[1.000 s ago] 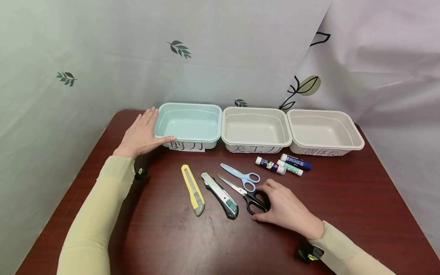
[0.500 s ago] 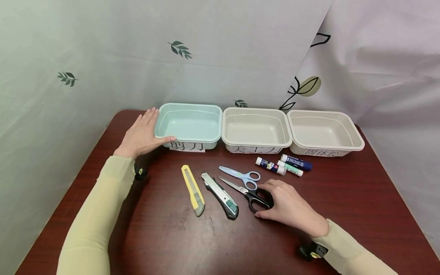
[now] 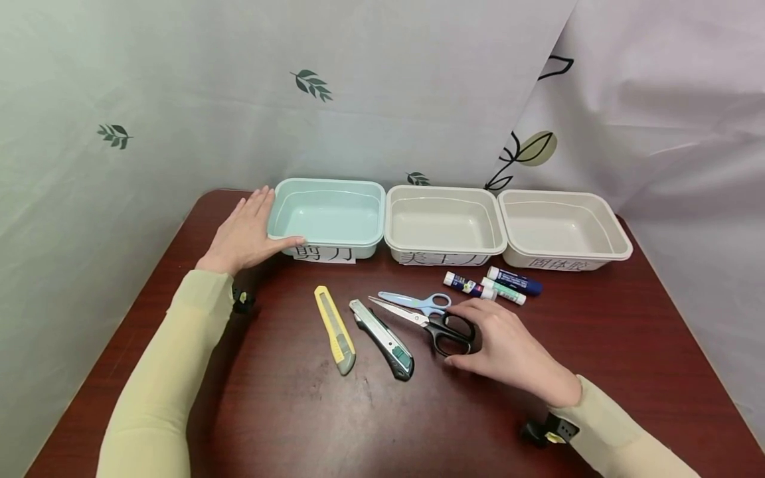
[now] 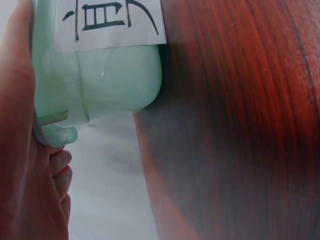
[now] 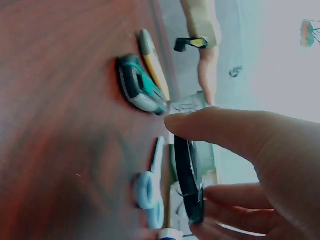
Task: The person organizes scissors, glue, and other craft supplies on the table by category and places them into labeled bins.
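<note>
Black scissors (image 3: 435,327): right hand (image 3: 508,342) pinching; left hand (image 3: 244,232) spread on tub (image 3: 335,216).

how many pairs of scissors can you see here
2: the black scissors gripped by the right hand, and the blue scissors lying on the table just beyond them.

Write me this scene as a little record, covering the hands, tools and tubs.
Left hand: rests against the left end of the pale-blue tub
Right hand: pinches the black-handled scissors by their handles
Light-blue scissors: on the table
Yellow utility knife: beside the silver-and-black utility knife
Glue sticks: three, in front of the two beige tubs
</note>
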The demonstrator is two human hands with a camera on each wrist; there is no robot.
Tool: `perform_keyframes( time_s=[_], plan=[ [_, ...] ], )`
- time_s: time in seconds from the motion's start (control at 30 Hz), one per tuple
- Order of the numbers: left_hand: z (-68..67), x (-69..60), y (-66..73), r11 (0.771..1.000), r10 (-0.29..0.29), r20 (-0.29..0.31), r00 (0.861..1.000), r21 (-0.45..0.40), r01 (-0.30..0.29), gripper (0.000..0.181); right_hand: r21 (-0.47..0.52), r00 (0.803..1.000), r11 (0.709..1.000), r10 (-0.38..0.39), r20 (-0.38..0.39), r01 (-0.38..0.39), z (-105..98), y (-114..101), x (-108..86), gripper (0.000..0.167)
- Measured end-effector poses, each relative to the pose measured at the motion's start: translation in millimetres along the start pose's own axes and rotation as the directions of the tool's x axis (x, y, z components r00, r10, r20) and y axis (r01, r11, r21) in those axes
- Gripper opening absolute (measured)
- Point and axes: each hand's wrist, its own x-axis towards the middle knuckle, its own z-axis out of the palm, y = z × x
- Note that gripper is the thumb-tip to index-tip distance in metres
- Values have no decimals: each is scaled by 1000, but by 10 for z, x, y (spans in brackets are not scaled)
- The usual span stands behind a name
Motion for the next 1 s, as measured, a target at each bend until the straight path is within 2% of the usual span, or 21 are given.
perform_keyframes(
  time_s=[0.23, 0.5, 0.77, 1.0],
  plan=[
    [6, 17, -8, 1000, 2, -3, 1000, -1, -2, 121, 44, 995, 999, -14, -95, 18, -146, 88, 177, 74],
    [12, 4, -15, 1000, 6, -4, 1000, 3, -6, 120, 121, 975, 991, -36, -217, 64, -292, 172, 496, 72],
    [8, -4, -1, 1000, 6, -5, 1000, -1, -6, 119, 169, 972, 982, -39, -233, 80, -318, 162, 877, 70],
    [13, 0, -10, 1000, 0, -3, 1000, 4, 0, 120, 155, 980, 984, -54, -193, 85, -356, 158, 1283, 68]
  ],
)
